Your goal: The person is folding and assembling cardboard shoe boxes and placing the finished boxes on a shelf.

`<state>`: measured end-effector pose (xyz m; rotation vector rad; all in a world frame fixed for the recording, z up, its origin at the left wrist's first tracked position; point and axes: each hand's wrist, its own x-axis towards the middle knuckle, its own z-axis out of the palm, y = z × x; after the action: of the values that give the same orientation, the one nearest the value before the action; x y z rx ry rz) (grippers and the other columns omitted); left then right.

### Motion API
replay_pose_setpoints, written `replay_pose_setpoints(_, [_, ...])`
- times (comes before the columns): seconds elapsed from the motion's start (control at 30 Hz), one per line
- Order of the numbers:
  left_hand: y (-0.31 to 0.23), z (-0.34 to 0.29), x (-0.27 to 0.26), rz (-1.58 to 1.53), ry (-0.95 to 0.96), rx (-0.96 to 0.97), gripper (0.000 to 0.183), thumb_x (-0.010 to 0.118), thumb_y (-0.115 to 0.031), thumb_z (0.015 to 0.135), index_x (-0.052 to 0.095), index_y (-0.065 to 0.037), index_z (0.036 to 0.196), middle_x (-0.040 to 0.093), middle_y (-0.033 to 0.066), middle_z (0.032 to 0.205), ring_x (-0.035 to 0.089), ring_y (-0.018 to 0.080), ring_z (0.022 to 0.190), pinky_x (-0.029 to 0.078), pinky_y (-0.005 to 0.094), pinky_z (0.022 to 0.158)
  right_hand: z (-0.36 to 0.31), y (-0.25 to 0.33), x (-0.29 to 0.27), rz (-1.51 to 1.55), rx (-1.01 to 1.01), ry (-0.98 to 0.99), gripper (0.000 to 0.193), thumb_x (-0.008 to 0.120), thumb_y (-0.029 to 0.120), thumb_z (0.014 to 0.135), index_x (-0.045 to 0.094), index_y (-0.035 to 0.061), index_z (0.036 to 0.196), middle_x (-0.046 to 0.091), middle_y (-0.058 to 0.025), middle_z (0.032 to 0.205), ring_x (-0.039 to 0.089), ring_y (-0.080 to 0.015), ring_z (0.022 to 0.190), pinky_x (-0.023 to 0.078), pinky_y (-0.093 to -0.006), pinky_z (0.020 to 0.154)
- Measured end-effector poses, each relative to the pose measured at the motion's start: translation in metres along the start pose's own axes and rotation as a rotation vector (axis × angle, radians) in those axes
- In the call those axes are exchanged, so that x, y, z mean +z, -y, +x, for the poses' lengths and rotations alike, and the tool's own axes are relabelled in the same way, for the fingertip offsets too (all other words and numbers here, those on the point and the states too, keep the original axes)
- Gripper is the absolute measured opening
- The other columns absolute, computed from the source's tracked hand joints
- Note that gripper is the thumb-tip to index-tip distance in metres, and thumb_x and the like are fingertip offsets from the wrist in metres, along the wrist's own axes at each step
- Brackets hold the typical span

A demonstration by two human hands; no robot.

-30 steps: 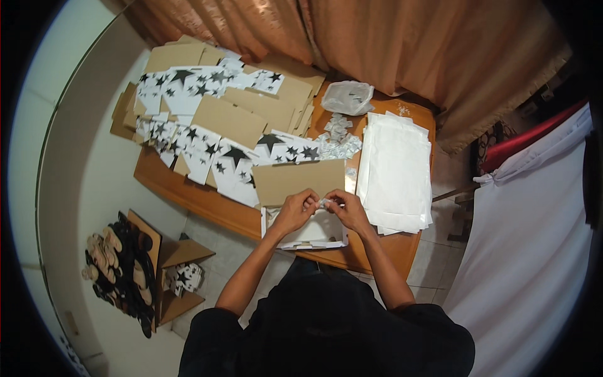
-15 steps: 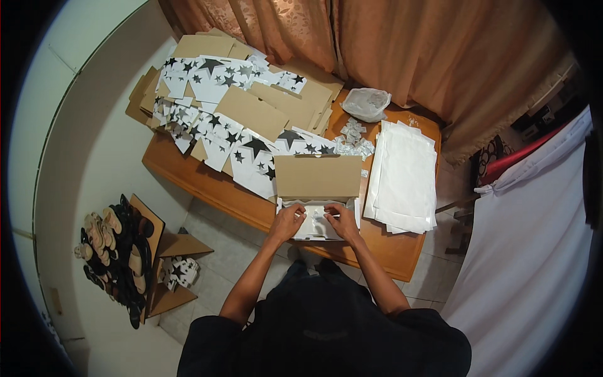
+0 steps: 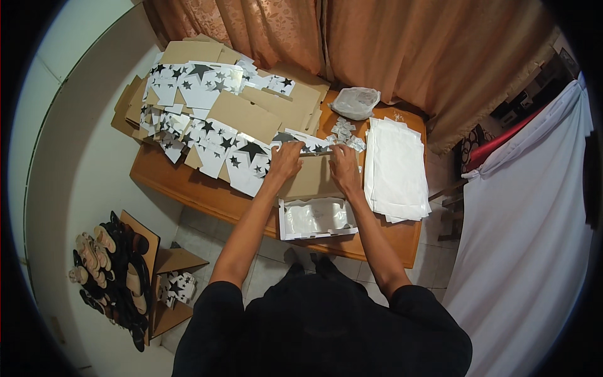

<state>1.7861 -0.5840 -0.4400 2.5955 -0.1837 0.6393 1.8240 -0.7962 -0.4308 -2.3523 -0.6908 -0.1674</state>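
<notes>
A cardboard box, white outside and brown inside, lies open at the front edge of the table; its tray point(image 3: 317, 218) is lined with white paper, and a small pale packet seems to lie on it. The brown lid point(image 3: 309, 182) stands raised behind the tray. Fingers of my left hand point(image 3: 287, 160) are closed on the left part of the lid's far edge. Gripping the same edge near its right corner is my right hand point(image 3: 343, 166). Both hands' fingertips are partly hidden by the lid's edge.
Flat star-printed boxes point(image 3: 245, 107) cover the left of the wooden table point(image 3: 188, 186). To the right are a stack of white paper sheets point(image 3: 397, 166), small clear packets point(image 3: 343, 131) and a plastic bag point(image 3: 355, 102). A shoe rack point(image 3: 135, 270) stands on the floor at left.
Both hands have moved from inside the tray up to the lid's far edge and taken hold of it. The lined tray is now uncovered. The whole view has shifted slightly.
</notes>
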Motion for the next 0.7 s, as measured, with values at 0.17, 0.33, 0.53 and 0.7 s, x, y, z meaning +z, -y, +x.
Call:
replay_pose_setpoints(0.17, [0.009, -0.005, 0.019, 0.051, 0.333, -0.148, 0.036, 0.076, -0.011, 0.081, 0.062, -0.014, 0.114, 0.065, 0.0062, 0.094, 0.065, 0.0289, 0.098, 0.045, 0.0516, 0.087, -0.004, -0.017, 0.024, -0.314, 0.012, -0.019, 0.038, 0.065, 0.008, 0.088, 0.066, 0.0143, 0.125, 0.063, -0.0106, 0.121, 0.053, -0.0322, 0.125, 0.023, -0.0703, 0.114])
replay_pose_setpoints(0.33, [0.002, -0.016, 0.017, -0.095, 0.205, -0.059, 0.030, 0.076, -0.009, 0.079, 0.062, -0.011, 0.106, 0.064, 0.0078, 0.096, 0.066, 0.0315, 0.095, 0.048, 0.0491, 0.076, -0.015, -0.016, 0.008, -0.302, 0.025, -0.013, 0.034, 0.061, 0.007, 0.090, 0.069, 0.0157, 0.123, 0.065, -0.0073, 0.114, 0.058, -0.0284, 0.118, 0.021, -0.0710, 0.115])
replay_pose_setpoints(0.53, [-0.030, -0.008, -0.011, -0.148, 0.140, 0.010, 0.025, 0.073, -0.003, 0.078, 0.062, -0.007, 0.100, 0.063, 0.0098, 0.093, 0.065, 0.0323, 0.091, 0.050, 0.0470, 0.073, -0.023, -0.012, -0.023, -0.168, -0.053, -0.126, 0.031, 0.062, 0.000, 0.088, 0.074, 0.0137, 0.114, 0.067, -0.0071, 0.103, 0.064, -0.0260, 0.103, 0.026, -0.0669, 0.115])
replay_pose_setpoints(0.7, [-0.052, -0.038, -0.023, -0.132, 0.153, 0.073, 0.028, 0.069, 0.005, 0.076, 0.064, -0.006, 0.101, 0.063, 0.0100, 0.092, 0.064, 0.0314, 0.091, 0.049, 0.0432, 0.074, -0.055, -0.008, -0.040, -0.149, -0.102, -0.116, 0.034, 0.064, 0.000, 0.087, 0.073, 0.0147, 0.116, 0.066, -0.0066, 0.104, 0.064, -0.0247, 0.105, 0.027, -0.0626, 0.116])
